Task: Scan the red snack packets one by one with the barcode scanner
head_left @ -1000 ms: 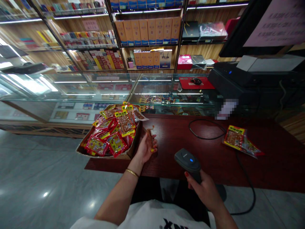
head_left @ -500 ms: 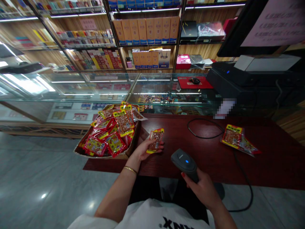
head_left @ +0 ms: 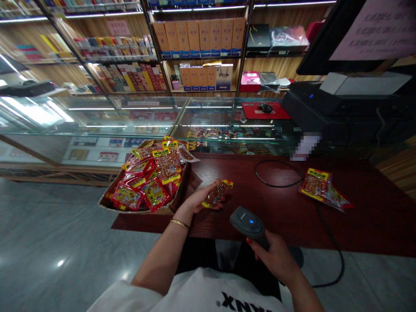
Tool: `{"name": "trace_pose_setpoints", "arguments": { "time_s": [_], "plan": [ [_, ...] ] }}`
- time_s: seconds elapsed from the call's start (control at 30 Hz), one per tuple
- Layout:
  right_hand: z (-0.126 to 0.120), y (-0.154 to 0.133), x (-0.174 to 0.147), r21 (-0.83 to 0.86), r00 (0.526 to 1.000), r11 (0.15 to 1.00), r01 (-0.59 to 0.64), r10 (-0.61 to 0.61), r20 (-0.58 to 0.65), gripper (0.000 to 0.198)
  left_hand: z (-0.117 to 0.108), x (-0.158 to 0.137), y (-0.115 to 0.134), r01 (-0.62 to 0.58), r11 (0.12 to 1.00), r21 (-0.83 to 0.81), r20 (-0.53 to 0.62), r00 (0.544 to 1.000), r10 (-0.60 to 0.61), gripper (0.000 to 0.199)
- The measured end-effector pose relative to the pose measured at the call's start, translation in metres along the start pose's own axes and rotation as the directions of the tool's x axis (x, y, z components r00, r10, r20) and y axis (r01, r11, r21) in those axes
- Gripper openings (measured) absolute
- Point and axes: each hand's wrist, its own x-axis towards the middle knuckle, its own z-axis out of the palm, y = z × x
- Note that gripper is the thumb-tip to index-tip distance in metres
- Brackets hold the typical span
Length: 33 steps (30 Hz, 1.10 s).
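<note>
"What is held nearest the middle?"

"A flat, glossy plastic packet with yellow ends and ridged brown contents (head_left: 217,194) is gripped in the left hand (head_left: 199,201), above the dark red, wood-grained table (head_left: 240,171); its far edge is met by curled fingertips."

"And the right hand (head_left: 274,252)?"

"It is wrapped around the handle of a dark grey, rounded plastic scanner (head_left: 247,221), whose broad head is poised near the packet, apart from it."

"What is set around them?"

"To the left, an open brown cardboard box (head_left: 168,210) is heaped with shiny red-and-yellow packets (head_left: 156,193). To the right, a smooth black cable (head_left: 276,186) is looped near a small overlapping pile of crinkled packets (head_left: 315,184)."
</note>
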Motion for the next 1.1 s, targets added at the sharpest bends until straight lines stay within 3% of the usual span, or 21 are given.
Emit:
{"name": "trace_pose_setpoints", "arguments": {
  "time_s": [0.27, 0.5, 0.73, 0.9, 1.1],
  "plan": [
    [-0.003, 0.006, -0.003, 0.010, 0.999, 1.000, -0.005, 0.005, 0.040, 0.038, 0.001, 0.002, 0.002, 0.050, 0.998, 0.041, -0.106, 0.993, -0.046, 0.055],
    [-0.007, 0.011, -0.003, 0.011, 1.000, 1.000, -0.006, 0.006, 0.018, 0.039, -0.002, 0.002, 0.001, 0.021, 1.000, -0.013, -0.026, 0.999, -0.021, 0.058],
    [-0.007, 0.011, -0.006, 0.110, 0.997, 0.993, 0.038, -0.031, -0.064, 0.039, 0.010, 0.003, 0.000, -0.016, 0.998, 0.056, -0.072, 0.997, 0.020, 0.047],
    [-0.012, 0.027, -0.013, 0.230, 0.976, 0.970, 0.075, -0.024, -0.215, 0.047, 0.062, 0.043, 0.002, -0.150, 0.980, 0.128, 0.007, 0.989, 0.150, 0.035],
    [-0.022, 0.054, -0.031, 0.350, 0.929, 0.936, 0.037, 0.097, -0.357, 0.043, 0.176, 0.133, 0.000, -0.191, 0.917, 0.350, 0.024, 0.980, 0.195, 0.012]
  ]
}}
